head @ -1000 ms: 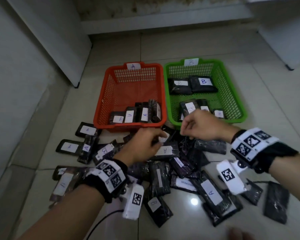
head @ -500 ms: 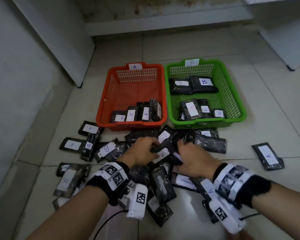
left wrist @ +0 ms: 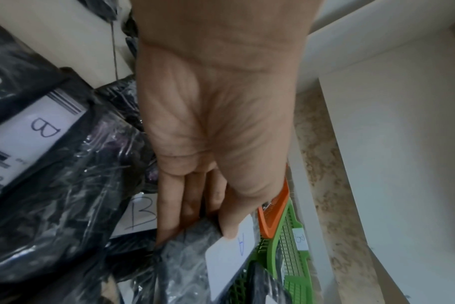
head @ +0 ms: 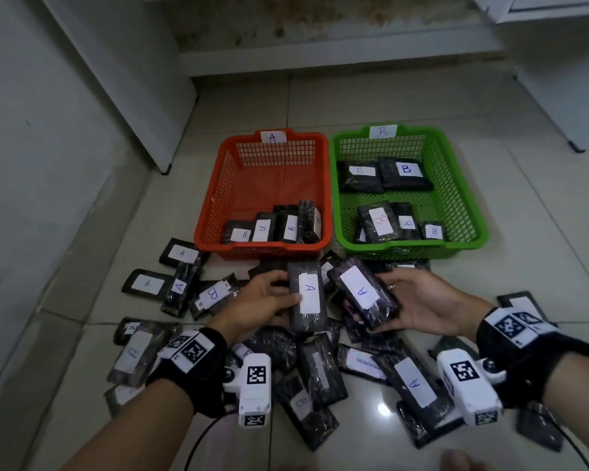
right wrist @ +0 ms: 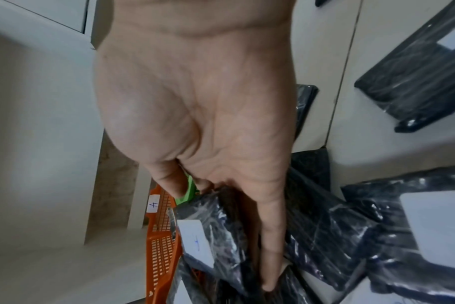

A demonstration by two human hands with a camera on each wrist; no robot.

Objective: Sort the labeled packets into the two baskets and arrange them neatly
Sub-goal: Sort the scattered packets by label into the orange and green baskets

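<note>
1. your left hand (head: 259, 305) grips a dark packet (head: 307, 297), thumb on the white label and fingers underneath, so the "a" faces up and can be read before you commit it.
2. your right hand (head: 419, 305) cradles a second packet (head: 363, 295) from below, fingers curled round its underside; its label also reads "a". the two packets sit side by side, edges near or touching, just above the pile.
3. both are held short of the near rim of the orange basket (head: 215, 205), which carries an "a" tag on its far wall, so they likely belong there.
4. that basket already has a row of "a" packets standing on edge along its near wall, with the rest of its floor bare. standing them up saves room and keeps the labels visible, so adding yours to that row looks sensible.
5. the green basket (head: 470, 205), tagged "b", holds "b" packets: two lying flat at the back and a few leaning at the front.
6. many packets (head: 413, 384) lie scattered on the tiled floor (head: 541, 253) around your wrists, a mix of "a" and "b", some face down, so sorting seems far from done.
7. mind the slick plastic wrap: the packets could slip when you release them.
</note>
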